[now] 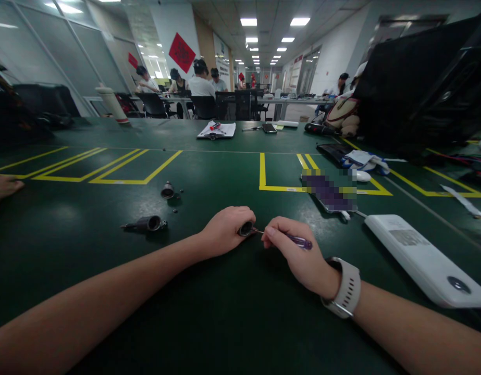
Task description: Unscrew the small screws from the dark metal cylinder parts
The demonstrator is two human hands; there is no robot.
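Left hand closed round a dark hollow cylinder, its open mouth turned back toward the wearer; right hand gripping a purple-handled screwdriver, handle tucked against the palm, fingers pinched far forward near the shaft. Shaft points at the cylinder's rim — too small to tell whether the tip is seated. Cylinder is low over the near-middle of the bench, apparently kept there so the left hand can brace it against the driver's push; the forward pinch looks chosen for fine control. Just left of the left hand, a second dark cylindrical part on its side; beyond it a short dark cup with small loose pieces near — probably set close to stay within reach. Right of the hands, a phone with a white cable plugged in, then a long white device. Yellow tape marks bays, likely to divide work places. Another person's hand at the left edge; clipboard farther back.
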